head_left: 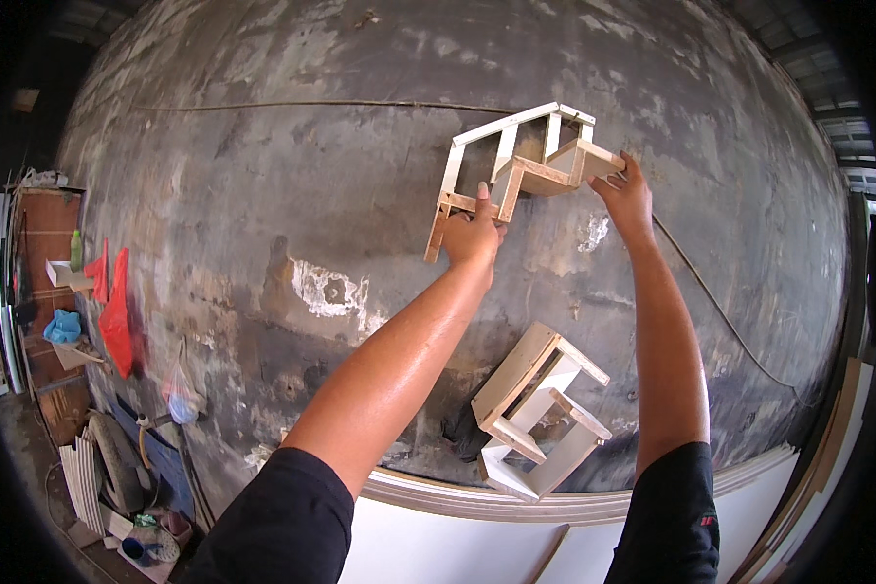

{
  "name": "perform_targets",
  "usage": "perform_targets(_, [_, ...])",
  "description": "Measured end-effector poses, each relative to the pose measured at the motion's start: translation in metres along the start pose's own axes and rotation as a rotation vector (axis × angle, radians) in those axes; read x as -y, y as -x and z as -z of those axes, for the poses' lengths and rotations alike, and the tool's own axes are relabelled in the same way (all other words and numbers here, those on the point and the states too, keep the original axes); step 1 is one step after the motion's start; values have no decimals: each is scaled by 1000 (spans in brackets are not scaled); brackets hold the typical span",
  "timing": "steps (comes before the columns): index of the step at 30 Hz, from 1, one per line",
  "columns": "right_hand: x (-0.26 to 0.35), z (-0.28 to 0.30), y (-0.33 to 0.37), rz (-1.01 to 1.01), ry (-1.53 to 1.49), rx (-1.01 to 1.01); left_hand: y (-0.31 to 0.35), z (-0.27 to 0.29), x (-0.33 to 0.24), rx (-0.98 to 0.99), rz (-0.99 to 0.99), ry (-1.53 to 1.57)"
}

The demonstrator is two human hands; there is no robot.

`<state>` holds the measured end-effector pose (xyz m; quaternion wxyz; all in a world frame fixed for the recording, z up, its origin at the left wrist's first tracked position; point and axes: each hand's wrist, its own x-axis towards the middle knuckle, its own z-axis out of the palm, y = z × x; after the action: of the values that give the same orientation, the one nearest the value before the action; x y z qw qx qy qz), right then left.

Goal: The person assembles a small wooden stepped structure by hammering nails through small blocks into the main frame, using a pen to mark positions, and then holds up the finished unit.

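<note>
Both my arms reach up in front of a dark, stained wall. Between my hands is a small wooden stair-shaped piece (545, 173) with bare wood steps and a white slatted railing along its top side. My left hand (474, 237) is closed on its lower left end, the thumb pointing up over the wood. At the upper right end, my right hand (626, 202) pinches the edge of the last step board. Whether the piece touches the wall I cannot tell. Below it, between my forearms, stands another wooden stair-like piece (518, 382) with white inner faces.
White boards (438, 535) are stacked low along the wall. Long planks (837, 448) lean at the right. A thin cable (730, 326) runs down the wall. On the left are a brown cabinet (54, 253), red cloths (117, 316), a tyre (117, 462) and clutter on the floor.
</note>
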<state>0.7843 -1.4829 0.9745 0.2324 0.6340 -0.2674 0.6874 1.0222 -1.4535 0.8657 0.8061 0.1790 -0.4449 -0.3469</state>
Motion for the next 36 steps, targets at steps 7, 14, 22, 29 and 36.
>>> perform_targets(7, [4, -2, -1, -6, -7, 17, -3, -1, -4, -16, 31, 10])
perform_targets(14, [17, -8, -3, 14, 74, -14, -2, 4, -8, -24, 41, 35])
perform_targets(22, [23, -5, 5, 1, 85, 39, 4, 6, -9, -55, 50, -1])
perform_targets(29, [30, -6, 10, -2, 37, 26, 14, 20, -14, 31, 123, -82])
perform_targets(36, [38, -10, 24, 55, 342, -142, 58, 44, -34, 313, 36, -306])
